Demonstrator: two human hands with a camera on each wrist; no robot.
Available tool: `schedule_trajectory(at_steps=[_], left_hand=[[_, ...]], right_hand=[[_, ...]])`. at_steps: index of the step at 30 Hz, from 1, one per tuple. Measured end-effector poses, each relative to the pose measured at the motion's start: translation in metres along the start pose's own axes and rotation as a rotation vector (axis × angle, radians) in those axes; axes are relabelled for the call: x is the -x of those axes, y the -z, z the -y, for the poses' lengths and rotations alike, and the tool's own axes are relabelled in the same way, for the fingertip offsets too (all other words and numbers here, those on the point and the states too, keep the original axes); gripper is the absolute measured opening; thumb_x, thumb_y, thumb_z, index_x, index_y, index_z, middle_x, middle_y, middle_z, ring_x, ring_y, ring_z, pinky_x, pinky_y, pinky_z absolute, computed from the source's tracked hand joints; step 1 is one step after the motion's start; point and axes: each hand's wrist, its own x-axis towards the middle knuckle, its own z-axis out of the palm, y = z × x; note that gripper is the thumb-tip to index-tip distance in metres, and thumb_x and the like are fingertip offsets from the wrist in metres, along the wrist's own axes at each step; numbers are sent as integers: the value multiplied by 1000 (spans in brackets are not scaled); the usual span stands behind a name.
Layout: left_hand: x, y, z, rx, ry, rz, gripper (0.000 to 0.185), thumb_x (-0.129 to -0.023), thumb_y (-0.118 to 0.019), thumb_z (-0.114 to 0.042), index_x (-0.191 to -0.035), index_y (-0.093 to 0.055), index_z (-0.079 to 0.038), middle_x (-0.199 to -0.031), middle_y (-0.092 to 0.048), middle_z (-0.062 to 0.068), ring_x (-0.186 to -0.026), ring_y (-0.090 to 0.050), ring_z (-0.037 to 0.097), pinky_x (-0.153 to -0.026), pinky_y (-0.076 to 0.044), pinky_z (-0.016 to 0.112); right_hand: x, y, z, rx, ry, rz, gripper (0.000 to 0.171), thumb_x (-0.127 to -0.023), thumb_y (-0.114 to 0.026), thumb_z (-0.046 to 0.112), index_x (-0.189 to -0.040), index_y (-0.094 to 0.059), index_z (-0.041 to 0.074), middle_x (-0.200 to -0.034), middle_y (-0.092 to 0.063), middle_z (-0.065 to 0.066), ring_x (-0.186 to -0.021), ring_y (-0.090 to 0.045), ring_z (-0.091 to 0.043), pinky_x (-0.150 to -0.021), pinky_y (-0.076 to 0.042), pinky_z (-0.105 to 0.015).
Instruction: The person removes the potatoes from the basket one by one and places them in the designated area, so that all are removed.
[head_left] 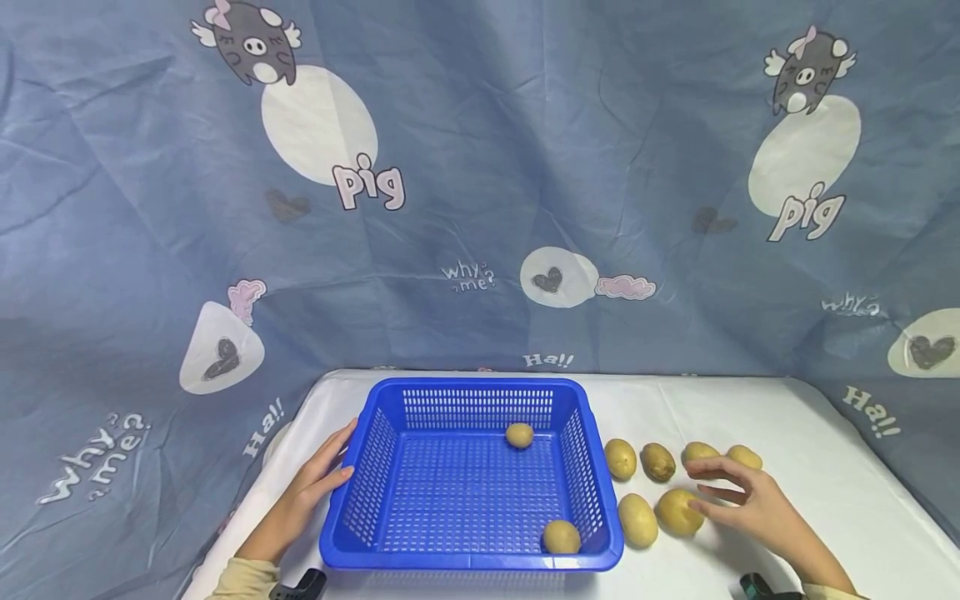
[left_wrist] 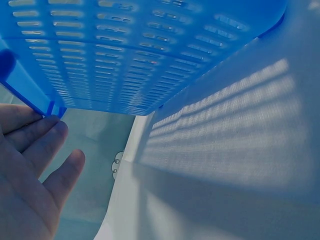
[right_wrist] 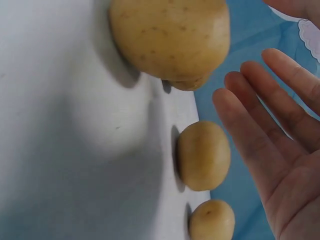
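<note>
**Left hand on the basket's side, right hand spread over the potatoes**

Taking the blue basket as the landmark: the left hand lies against its left wall, fingers straight and relaxed, gripping nothing. The left wrist view adds what the head view cannot show: the fingertips meet the underside of the basket's rim, with the slotted wall rising above bare white table.

Inside the basket sit two potatoes, one near the far wall, one against the near right corner.

Right of the basket six potatoes lie on the table in two rows. The right hand hovers open over the near row, fingers wide, its fingertips just beside the potato second out from the basket. The right wrist view shows that potato large and close, fingers apart from it.

Open tabletop lies right of the potatoes and at the basket's far-left corner; the basket's near rim stands close to the table's front edge.
</note>
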Motion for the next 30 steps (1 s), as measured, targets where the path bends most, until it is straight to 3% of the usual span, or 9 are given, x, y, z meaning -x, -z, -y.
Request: schedule_trajectory(at_steps=[3, 8, 13, 19, 26, 30], left_hand=[[0, 0, 0, 13, -5, 3, 63, -104, -48, -10, -163, -27, -4, -163, -34, 28, -135, -38, -16, -110, -33, 7], [0, -1, 1, 35, -4, 5, 63, -103, -47, -10, -163, -27, -3, -163, -32, 30, -136, -36, -17, -109, -30, 4], [-1, -1, 1, 30, -19, 1, 64, -102, -47, -9, -162, -27, -1, -163, -31, 31, -136, -35, -18, -109, -28, 2], [-1, 0, 1, 24, -11, 4, 63, -103, -47, -9, -163, -27, -2, -162, -33, 30, -135, -36, -18, -108, -30, 3], [1, 0, -1, -3, -23, -3, 62, -104, -47, -9, -163, -28, -4, -162, -35, 29, -135, -38, -14, -108, -30, 3], [1, -1, -1, -12, -19, -7, 62, -104, -47, -10, -163, -28, -3, -162, -35, 30, -135, -38, -15, -108, -29, 2]], right_hand=[[-4, 1, 3, 24, 22, -11, 41, -82, -83, -2, -119, -67, -3, -117, -69, 6, -107, -66, 4, -85, -62, -22], [-16, 4, 12, 65, 38, 1, 41, -84, -83, 1, -122, -67, -1, -118, -68, 18, -105, -70, 0, -85, -61, -19], [-33, 4, 25, 65, 66, 16, 42, -85, -82, 1, -124, -67, -1, -117, -70, 21, -104, -70, 2, -86, -63, -25], [-54, 2, 39, 74, 84, 28, 38, -84, -84, 3, -119, -68, 3, -117, -70, 14, -107, -68, -1, -88, -63, -26], [-79, -4, 59, 76, 142, 51, 41, -81, -87, 3, -118, -69, 5, -116, -72, -5, -106, -68, -1, -88, -63, -28], [-93, -8, 68, 54, 177, 78, 39, -81, -86, 0, -117, -70, 6, -115, -73, -7, -105, -68, 1, -88, -63, -30]])
